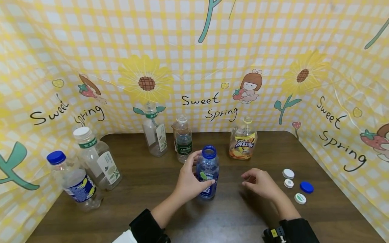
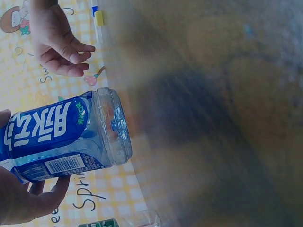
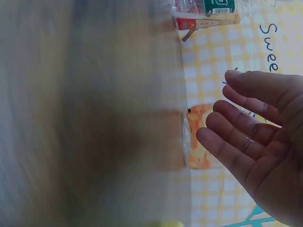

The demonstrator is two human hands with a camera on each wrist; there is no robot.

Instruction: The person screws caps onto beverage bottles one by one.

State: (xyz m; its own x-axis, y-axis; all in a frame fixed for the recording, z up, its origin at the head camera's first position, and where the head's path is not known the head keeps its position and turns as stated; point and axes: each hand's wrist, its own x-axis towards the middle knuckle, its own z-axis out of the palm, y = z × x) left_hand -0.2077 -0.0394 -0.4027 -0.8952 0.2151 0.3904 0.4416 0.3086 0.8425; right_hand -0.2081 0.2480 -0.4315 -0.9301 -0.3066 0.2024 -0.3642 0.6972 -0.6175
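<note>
A blue-tinted plastic bottle [image 1: 208, 165] with no cap on its blue neck stands near the middle of the table in the head view. My left hand [image 1: 189, 180] grips it from the left, thumb across the front label and fingers round the far side. In the left wrist view the same bottle [image 2: 61, 137] shows its label and barcode. To the right, my right hand [image 1: 259, 184] hovers over the table, holding nothing. Its fingers [image 3: 232, 137] are loosely bent and apart in the right wrist view. Beyond it stands an uncapped iced tea bottle [image 1: 243, 141].
Four caps would exceed plain counting, so several loose caps, among them a blue cap [image 1: 306, 187] and a white cap [image 1: 288, 173], lie at right. A blue-capped bottle [image 1: 77, 187] and a white-capped bottle [image 1: 100, 162] stand left. Behind are a tall uncapped bottle [image 1: 155, 135] and a green-labelled bottle [image 1: 184, 145].
</note>
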